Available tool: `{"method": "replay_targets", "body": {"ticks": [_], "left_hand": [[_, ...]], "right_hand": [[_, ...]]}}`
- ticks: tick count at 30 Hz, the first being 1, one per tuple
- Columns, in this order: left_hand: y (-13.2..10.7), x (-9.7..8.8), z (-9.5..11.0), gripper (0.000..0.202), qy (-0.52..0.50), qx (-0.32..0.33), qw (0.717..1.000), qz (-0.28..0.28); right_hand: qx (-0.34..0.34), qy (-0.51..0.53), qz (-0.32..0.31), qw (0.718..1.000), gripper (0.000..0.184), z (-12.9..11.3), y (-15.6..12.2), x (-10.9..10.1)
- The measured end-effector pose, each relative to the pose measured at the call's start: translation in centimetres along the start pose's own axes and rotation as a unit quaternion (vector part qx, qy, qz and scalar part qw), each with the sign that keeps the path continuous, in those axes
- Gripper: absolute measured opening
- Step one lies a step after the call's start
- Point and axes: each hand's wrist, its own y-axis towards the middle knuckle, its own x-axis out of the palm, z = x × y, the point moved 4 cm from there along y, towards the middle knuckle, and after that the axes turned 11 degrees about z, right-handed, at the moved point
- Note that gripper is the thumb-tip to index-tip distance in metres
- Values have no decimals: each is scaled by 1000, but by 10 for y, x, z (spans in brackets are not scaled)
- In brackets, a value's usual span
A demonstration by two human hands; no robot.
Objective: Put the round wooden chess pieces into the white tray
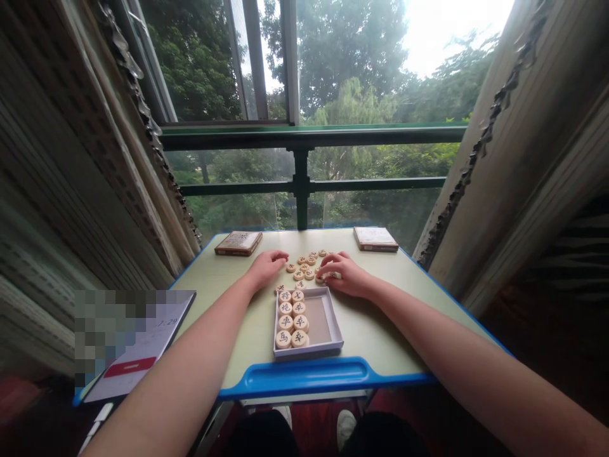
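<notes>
Loose round wooden Chinese chess pieces (304,268) with dark characters lie in a cluster between my hands. My left hand (268,268) rests on the table left of them, fingers stretched forward and tips near one piece (290,268). My right hand (346,274) arches over the cluster's right side with its fingers apart; its fingertips are at a few pieces it partly hides. Closer to me sits a shallow cardboard box (336,317). Stacked chess pieces (299,322) fill its left part in two columns, while its brown bottom shows on the right.
Two flat boxes stand at the table's far edge, a brown one (238,243) left and a lighter-topped one (375,238) right. A tablet (137,355) with a white cable (98,419) lies at the left edge. The table's blue rim (304,374) is near me; curtains and a railed window surround it.
</notes>
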Motion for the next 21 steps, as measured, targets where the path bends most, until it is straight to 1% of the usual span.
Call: {"method": "replay_targets", "body": {"ticks": [2, 5, 7, 9, 12, 13, 14, 15, 17, 18, 19, 21], "left_hand": [[0, -1, -1, 33, 12, -2, 1000, -5], [-2, 0, 0, 33, 59, 6, 998, -31], [-4, 1, 2, 32, 63, 12, 997, -38], [-4, -1, 4, 29, 51, 22, 998, -21], [-1, -8, 7, 25, 55, 35, 997, 42], [0, -10, 8, 23, 62, 32, 996, 57], [0, -11, 8, 22, 71, 20, 995, 59], [0, -12, 9, 21, 79, -2, 996, 46], [-2, -12, 9, 26, 84, -59, 995, -3], [-5, -12, 9, 33, 78, -85, 993, -36], [-7, -13, 11, 43, 64, -98, 991, -67], [-13, -15, 14, 61, 21, -102, 985, -136]], "right_hand": [[8, -1, 4, 1000, 20, 1, 0, -1], [28, -6, 6, 1000, 20, 3, 1, -1], [38, -9, 5, 999, 22, 3, 1, -1], [41, -9, 6, 999, 22, 2, 1, -3], [46, -11, 7, 999, 24, 3, 1, -4], [49, -14, 3, 999, 23, 3, 0, -4], [52, -17, 0, 999, 22, 4, 0, -4], [54, -19, -2, 998, 20, 6, 0, -4], [57, -22, -5, 998, 17, 7, 0, -4], [57, -22, -4, 998, 17, 7, 0, -5], [56, -20, -3, 998, 19, 7, 0, -5], [52, -16, -4, 998, 23, 5, 0, -7]]}}
